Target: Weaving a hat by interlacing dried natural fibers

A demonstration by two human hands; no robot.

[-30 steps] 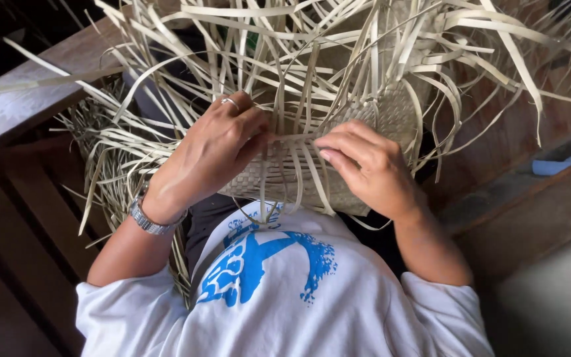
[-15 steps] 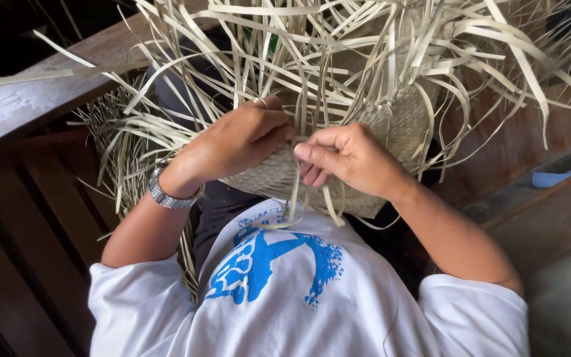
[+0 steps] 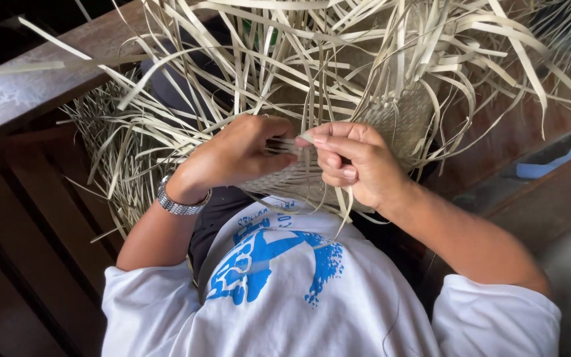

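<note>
Pinching one pale strip between both hands, right hand thumb-and-finger clamped on its tip, left hand curled shut on it just beside, over the weave in the lap. Could crease or snap if tugged too sharply. Wrists bent inward, knuckles up.

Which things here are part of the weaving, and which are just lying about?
In the job:
left hand
right hand
woven mat
loose strips

Lying about:
wooden rail
stray strip on the rail
blue thing at right
</note>
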